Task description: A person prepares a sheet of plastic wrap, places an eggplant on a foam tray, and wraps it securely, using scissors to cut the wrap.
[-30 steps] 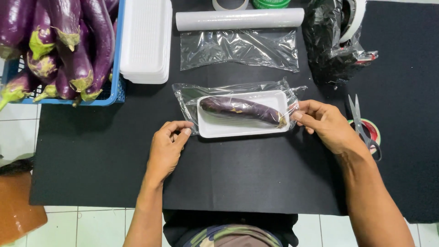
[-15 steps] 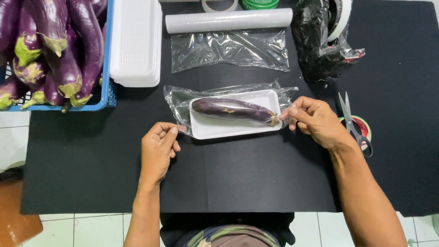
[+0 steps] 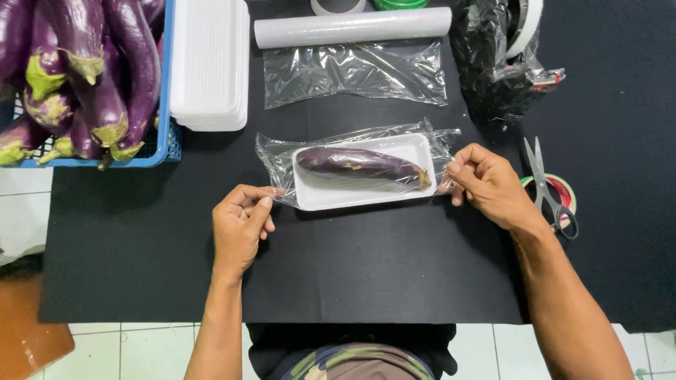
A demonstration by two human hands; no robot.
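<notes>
Pinching the thin, clingy plastic wrap [image 3: 282, 151] at both ends, your left hand [image 3: 241, 225] and right hand [image 3: 489, 184] stay closed on it — keep hold of the edges, since the light foam tray [image 3: 320, 197] under the eggplant [image 3: 360, 164] likely dents.

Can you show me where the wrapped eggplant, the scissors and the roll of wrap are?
purple eggplant [image 3: 359, 166], head view, middle of its body.
metal scissors [image 3: 546, 184], head view, on the blades.
white roll of plastic wrap [image 3: 352, 27], head view, middle of the tube.
</notes>
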